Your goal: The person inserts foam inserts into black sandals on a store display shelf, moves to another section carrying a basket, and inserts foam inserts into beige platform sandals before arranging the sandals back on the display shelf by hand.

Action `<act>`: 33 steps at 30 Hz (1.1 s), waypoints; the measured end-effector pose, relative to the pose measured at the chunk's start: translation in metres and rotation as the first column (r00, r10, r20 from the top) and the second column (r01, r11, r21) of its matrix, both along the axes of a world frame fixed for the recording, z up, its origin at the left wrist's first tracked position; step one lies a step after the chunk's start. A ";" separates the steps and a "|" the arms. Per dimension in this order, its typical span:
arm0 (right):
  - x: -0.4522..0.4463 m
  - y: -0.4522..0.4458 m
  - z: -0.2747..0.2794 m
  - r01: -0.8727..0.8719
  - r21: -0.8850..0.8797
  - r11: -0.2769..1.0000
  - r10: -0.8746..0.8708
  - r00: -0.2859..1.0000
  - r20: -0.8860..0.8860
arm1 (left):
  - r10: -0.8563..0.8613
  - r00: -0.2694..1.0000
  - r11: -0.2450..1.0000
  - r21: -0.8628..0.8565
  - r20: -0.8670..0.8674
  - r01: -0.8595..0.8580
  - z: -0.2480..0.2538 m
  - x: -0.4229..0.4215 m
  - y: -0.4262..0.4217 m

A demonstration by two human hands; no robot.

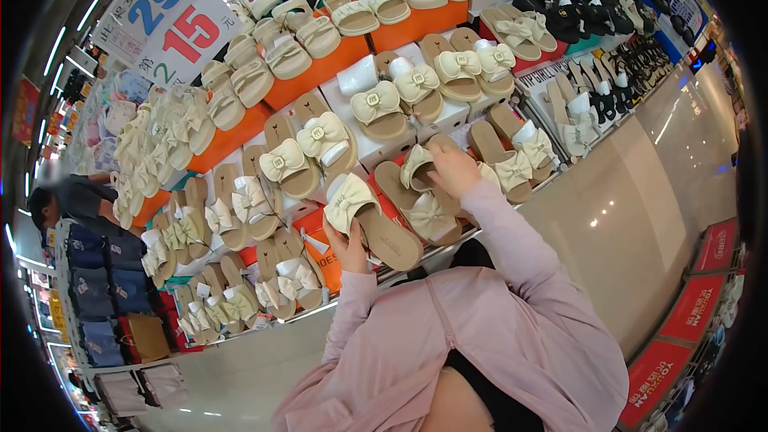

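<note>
My left hand (349, 250) is closed around the bow end of a slide sandal (390, 242), which has a tan sole and a cream bow strap. The sandal is tilted, held just above the front of the shoe display. Farther right, my right hand (453, 170) grips another tan-soled sandal (415, 170) at its cream strap; part of its sole is hidden behind the hand. Just below that strap lies a sandal with a cream bow (432, 218). To the right of my right hand sits a pair of bow sandals (513, 168).
Tiered rows of cream sandals (320, 140) stand on shoe boxes, with black sandals (572, 12) at the upper right. A price sign (172, 20) hangs upper left. One person (76, 200) is at the far left. Red boxes (668, 352) line the lower right beyond a shiny floor (624, 224).
</note>
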State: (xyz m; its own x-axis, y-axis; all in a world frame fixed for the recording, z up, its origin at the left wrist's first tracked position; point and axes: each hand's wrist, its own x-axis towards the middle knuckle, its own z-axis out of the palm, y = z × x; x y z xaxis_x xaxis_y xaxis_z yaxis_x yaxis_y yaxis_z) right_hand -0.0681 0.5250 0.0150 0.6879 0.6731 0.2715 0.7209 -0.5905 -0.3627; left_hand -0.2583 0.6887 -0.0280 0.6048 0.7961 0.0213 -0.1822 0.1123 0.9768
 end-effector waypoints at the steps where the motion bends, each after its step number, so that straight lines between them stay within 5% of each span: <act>1: 0.011 0.010 -0.014 -0.010 0.009 1.000 0.010 1.000 0.005 | 0.023 1.000 0.999 0.045 -0.008 -0.023 0.004 0.001 0.000; 6: 0.044 0.038 -0.045 -0.172 -0.350 0.921 0.140 0.984 -0.115 | -0.003 0.998 0.999 0.042 0.055 0.001 0.016 0.010 -0.008; 8: 0.050 0.028 -0.041 -0.207 -0.289 0.935 0.179 0.976 -0.121 | 0.008 0.997 0.999 0.037 0.077 -0.011 0.018 0.016 -0.011; 11: 0.050 -0.008 -0.020 -0.136 0.184 0.974 0.178 0.955 -0.239 | 0.058 0.994 0.998 0.007 0.092 -0.059 0.019 0.027 -0.032; 13: 0.053 -0.036 -0.007 -0.084 0.502 0.861 0.220 0.951 -0.219 | 0.094 0.992 0.995 -0.024 0.089 -0.092 0.028 0.040 -0.053; 16: 0.062 -0.071 0.025 -0.036 0.642 0.766 0.198 0.963 -0.182 | 0.107 0.991 0.994 -0.012 0.075 -0.107 0.036 0.064 -0.084; 21: 0.089 -0.111 0.036 0.067 0.728 0.683 0.217 0.932 -0.289 | 0.037 0.994 0.992 0.118 0.106 -0.049 0.045 0.119 -0.132; 28: 0.118 -0.150 0.020 0.043 0.827 0.561 0.147 0.978 -0.150 | 0.060 0.996 0.977 0.200 0.060 -0.071 0.044 0.168 -0.172; 33: 0.121 -0.142 0.012 0.106 0.841 0.531 0.176 0.957 -0.232 | 0.035 0.999 0.966 0.256 0.001 -0.034 0.040 0.168 -0.166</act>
State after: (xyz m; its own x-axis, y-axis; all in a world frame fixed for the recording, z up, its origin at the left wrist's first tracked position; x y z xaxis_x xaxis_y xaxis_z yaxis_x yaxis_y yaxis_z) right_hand 0.0532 0.3826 0.0272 0.8030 0.2534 0.5394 0.5290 0.1136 -0.8409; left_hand -0.0901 0.5227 0.0125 0.5776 0.7846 0.2254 -0.1785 -0.1480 0.9727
